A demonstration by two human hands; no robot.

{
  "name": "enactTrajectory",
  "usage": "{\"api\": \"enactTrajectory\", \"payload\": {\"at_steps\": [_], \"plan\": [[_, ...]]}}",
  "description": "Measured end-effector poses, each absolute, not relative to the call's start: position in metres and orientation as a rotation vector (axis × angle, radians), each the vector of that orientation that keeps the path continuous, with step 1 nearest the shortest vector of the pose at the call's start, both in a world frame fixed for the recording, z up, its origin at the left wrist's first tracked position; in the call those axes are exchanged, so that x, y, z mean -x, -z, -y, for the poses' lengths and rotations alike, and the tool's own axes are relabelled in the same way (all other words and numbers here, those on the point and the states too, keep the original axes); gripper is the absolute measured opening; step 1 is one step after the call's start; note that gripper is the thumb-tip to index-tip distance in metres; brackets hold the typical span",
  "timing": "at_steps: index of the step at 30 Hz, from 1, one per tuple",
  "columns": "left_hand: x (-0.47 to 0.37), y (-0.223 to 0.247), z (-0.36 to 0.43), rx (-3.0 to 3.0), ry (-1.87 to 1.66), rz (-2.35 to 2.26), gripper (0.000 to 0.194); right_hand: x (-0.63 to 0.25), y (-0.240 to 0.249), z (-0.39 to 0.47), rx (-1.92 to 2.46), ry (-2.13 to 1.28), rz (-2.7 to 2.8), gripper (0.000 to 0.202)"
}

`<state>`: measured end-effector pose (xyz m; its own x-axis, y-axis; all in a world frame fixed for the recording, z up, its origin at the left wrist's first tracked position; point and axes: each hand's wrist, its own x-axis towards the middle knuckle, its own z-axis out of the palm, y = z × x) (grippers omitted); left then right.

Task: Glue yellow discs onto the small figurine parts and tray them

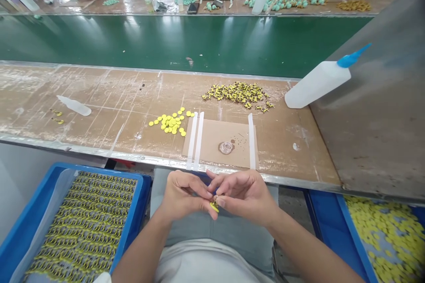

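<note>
Above my lap, just below the table's front edge, my left hand [186,196] and my right hand [247,196] meet at the fingertips. Between them is a small yellow piece [214,206] with a dark bit on top; the fingers of both hands pinch it, partly hiding it. Beyond them, a cardboard sheet [212,137] with white tape strips bears a ring-shaped glue blob [226,147]. Yellow discs [171,123] lie loosely left of the cardboard. A heap of small yellow and dark pieces [239,93] sits behind it.
A white bottle with blue tip [317,84] leans against a metal panel [375,97] at right. A small bottle [75,105] lies at left. Blue trays hold rows of yellow-dark pieces [89,216] and yellow pieces [392,239]. Beyond a green belt [149,44], other people work.
</note>
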<state>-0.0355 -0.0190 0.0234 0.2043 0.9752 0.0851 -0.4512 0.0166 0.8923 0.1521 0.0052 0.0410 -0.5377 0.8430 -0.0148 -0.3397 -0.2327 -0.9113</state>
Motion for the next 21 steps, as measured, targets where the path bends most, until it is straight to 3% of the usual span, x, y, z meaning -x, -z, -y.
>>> {"api": "enactTrajectory", "payload": {"at_steps": [9, 16, 21], "plan": [[0.031, -0.025, 0.018, -0.981, -1.298, -0.822, 0.031, -0.153, -0.039, -0.007, 0.744, -1.840, 1.173, 0.011], [0.023, -0.031, 0.018, -1.010, -1.326, -0.919, 0.041, -0.157, -0.036, -0.008, 0.850, -1.772, 1.130, 0.016], [0.025, -0.033, 0.019, -1.014, -1.301, -0.903, 0.033, -0.158, -0.037, -0.008, 0.850, -1.791, 1.142, 0.013]]}}
